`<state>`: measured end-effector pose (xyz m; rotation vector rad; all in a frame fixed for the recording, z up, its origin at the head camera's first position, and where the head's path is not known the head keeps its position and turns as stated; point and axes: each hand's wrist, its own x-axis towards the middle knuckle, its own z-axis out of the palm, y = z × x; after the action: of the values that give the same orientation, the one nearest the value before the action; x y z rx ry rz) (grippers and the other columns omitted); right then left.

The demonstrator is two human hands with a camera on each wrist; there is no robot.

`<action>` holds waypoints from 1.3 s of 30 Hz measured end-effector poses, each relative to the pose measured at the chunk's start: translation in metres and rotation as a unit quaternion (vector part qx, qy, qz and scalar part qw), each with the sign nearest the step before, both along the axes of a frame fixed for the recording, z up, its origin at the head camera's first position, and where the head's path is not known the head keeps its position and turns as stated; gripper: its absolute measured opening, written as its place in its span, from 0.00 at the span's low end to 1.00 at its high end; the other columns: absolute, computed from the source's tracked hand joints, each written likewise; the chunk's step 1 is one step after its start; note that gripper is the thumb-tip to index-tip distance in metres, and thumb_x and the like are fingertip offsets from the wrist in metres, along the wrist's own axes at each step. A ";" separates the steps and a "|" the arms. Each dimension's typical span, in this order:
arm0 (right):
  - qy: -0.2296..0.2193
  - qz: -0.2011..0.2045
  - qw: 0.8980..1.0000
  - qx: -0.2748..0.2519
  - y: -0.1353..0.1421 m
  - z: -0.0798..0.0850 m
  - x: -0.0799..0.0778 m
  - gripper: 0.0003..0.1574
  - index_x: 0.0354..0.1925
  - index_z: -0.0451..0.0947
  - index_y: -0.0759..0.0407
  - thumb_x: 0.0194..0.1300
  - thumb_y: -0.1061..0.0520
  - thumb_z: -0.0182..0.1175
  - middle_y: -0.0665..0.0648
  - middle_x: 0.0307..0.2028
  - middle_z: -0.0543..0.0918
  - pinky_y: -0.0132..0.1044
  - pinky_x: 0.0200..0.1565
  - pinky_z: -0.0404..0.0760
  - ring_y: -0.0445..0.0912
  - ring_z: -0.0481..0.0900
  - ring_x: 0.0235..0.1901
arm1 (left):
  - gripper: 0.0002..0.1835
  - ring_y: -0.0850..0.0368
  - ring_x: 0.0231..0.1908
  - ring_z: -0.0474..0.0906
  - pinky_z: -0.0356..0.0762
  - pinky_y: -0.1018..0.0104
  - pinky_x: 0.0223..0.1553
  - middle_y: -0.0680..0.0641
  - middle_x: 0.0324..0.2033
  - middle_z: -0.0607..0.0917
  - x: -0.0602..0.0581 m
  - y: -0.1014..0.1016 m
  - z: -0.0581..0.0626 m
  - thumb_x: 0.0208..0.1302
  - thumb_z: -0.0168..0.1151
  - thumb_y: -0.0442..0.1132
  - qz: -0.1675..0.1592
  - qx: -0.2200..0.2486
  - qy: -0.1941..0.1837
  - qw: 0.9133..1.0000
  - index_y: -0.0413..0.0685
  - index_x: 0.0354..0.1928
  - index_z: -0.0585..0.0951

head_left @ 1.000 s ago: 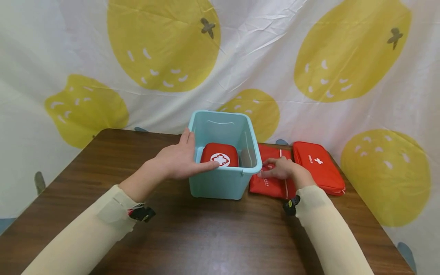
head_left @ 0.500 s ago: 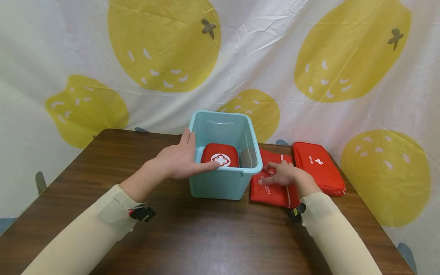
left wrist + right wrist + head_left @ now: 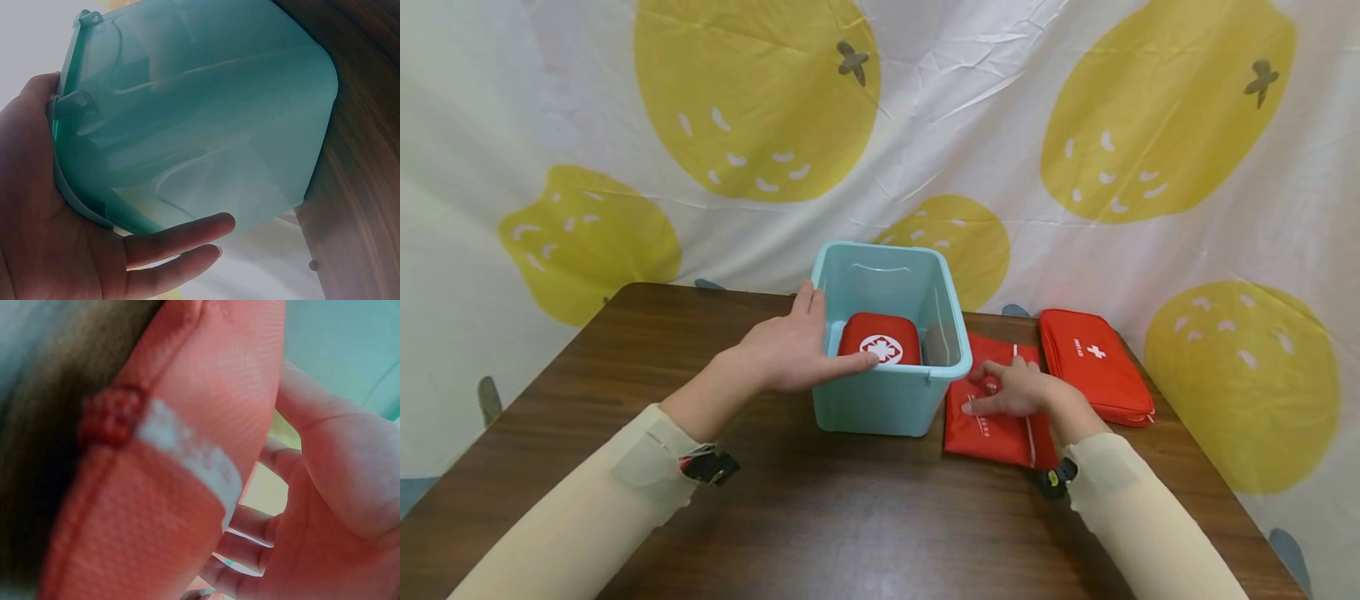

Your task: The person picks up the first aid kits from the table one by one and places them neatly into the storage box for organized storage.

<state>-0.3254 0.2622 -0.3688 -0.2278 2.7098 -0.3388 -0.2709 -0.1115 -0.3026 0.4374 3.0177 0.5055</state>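
A light-blue plastic bin stands on the table with a red first aid case inside, white emblem facing up. My left hand rests on the bin's near left corner, thumb over the front rim and straight fingers along the outside wall, as the left wrist view shows. To the right of the bin lies a flat red pouch with white print and a white strip. My right hand is on top of it, thumb and fingers spread with tips touching the fabric. Up close, the pouch partly hides those fingertips.
Beyond my right hand, a larger red first aid bag with a white cross lies near the table's right edge. The brown wooden table backs onto a white curtain printed with yellow fruit.
The red pouch has slid along the table toward me, and my right hand has moved the same way and slightly right. My left hand and the bin have stayed put.
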 end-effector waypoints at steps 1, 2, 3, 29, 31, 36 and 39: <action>0.001 0.003 1.000 0.003 0.000 0.000 0.001 0.51 0.74 0.74 0.45 0.61 0.29 0.77 0.76 0.69 0.66 0.69 0.61 0.81 0.74 0.62 0.71 | 0.74 0.36 0.63 0.85 0.85 0.43 0.58 0.38 0.90 0.41 0.000 0.000 0.000 0.61 0.52 0.88 0.000 0.000 0.000 1.000 0.38 0.89 0.42; 0.002 0.006 1.000 0.005 0.000 0.000 0.002 0.51 0.74 0.74 0.45 0.61 0.29 0.78 0.76 0.68 0.67 0.69 0.61 0.82 0.74 0.62 0.70 | 0.74 0.36 0.63 0.85 0.85 0.43 0.58 0.38 0.90 0.41 0.000 0.000 0.000 0.61 0.52 0.88 -0.001 0.000 0.000 1.000 0.38 0.89 0.42; 0.003 0.008 1.000 0.006 0.000 0.000 0.003 0.50 0.73 0.75 0.45 0.60 0.29 0.78 0.75 0.67 0.68 0.68 0.60 0.82 0.73 0.63 0.69 | 0.74 0.36 0.63 0.85 0.85 0.43 0.58 0.39 0.90 0.41 0.000 0.000 0.000 0.61 0.52 0.88 -0.001 0.000 0.000 1.000 0.39 0.89 0.42; 0.024 0.012 1.000 -0.007 0.003 0.022 0.013 0.52 0.76 0.75 0.57 0.67 0.30 0.73 0.69 0.66 0.82 0.63 0.62 0.84 0.67 0.77 0.65 | 0.74 0.35 0.63 0.84 0.85 0.43 0.59 0.37 0.90 0.40 0.001 0.000 0.001 0.62 0.51 0.88 -0.001 -0.007 -0.001 1.000 0.38 0.89 0.42; 0.056 0.006 0.998 0.003 0.011 0.030 0.005 0.48 0.74 0.75 0.63 0.70 0.35 0.72 0.70 0.64 0.83 0.62 0.61 0.85 0.66 0.79 0.62 | 0.74 0.35 0.63 0.84 0.85 0.42 0.59 0.37 0.90 0.40 0.000 0.000 0.002 0.62 0.51 0.88 -0.001 -0.007 0.000 1.000 0.38 0.89 0.42; 0.100 0.002 0.994 0.039 0.033 0.032 -0.016 0.42 0.74 0.72 0.69 0.72 0.50 0.72 0.78 0.66 0.77 0.69 0.65 0.80 0.72 0.73 0.64 | 0.74 0.36 0.62 0.85 0.86 0.44 0.59 0.38 0.90 0.40 0.000 0.001 0.000 0.62 0.51 0.88 0.003 -0.008 0.000 1.000 0.38 0.89 0.41; 0.084 -0.008 0.995 0.054 0.041 0.026 -0.021 0.47 0.77 0.69 0.68 0.69 0.53 0.75 0.79 0.68 0.73 0.72 0.67 0.77 0.75 0.68 0.67 | 0.75 0.36 0.63 0.85 0.86 0.44 0.59 0.38 0.90 0.40 0.001 0.003 0.000 0.61 0.50 0.89 0.001 -0.009 -0.003 1.000 0.37 0.89 0.41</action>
<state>-0.3465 0.3032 -0.3426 -0.2117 2.8872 -0.1852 -0.2695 -0.1084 -0.3026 0.4311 3.0143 0.4777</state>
